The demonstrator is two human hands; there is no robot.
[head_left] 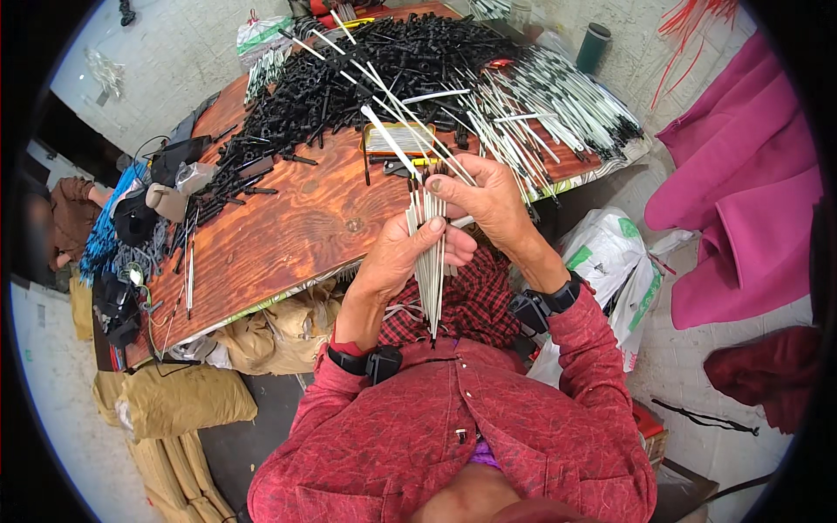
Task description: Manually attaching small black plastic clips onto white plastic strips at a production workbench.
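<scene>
My left hand (pixel 389 254) is wrapped round a bundle of thin grey-white rods (pixel 429 292) above my lap, thumb across the front. The bundle's lower ends draw together to a dark tip. At its upper end, my right hand (pixel 493 202) is closed, thumb and fingers pinching the slim rods; which ones it grips is partly hidden. Longer white rods (pixel 391 139) slant from my right hand toward the far left, over the table. Just beyond my hands lies a yellow-edged shallow box (pixel 366 139) of thin pale pieces.
The wooden table (pixel 301 205) carries a large heap of black plastic parts (pixel 349 83) and a pile of white rods with black ends (pixel 571 100). A dark green cylinder (pixel 594 49) stands at the back right. White bags (pixel 602 253) are right of my lap; brown sacks (pixel 187 401) lie left.
</scene>
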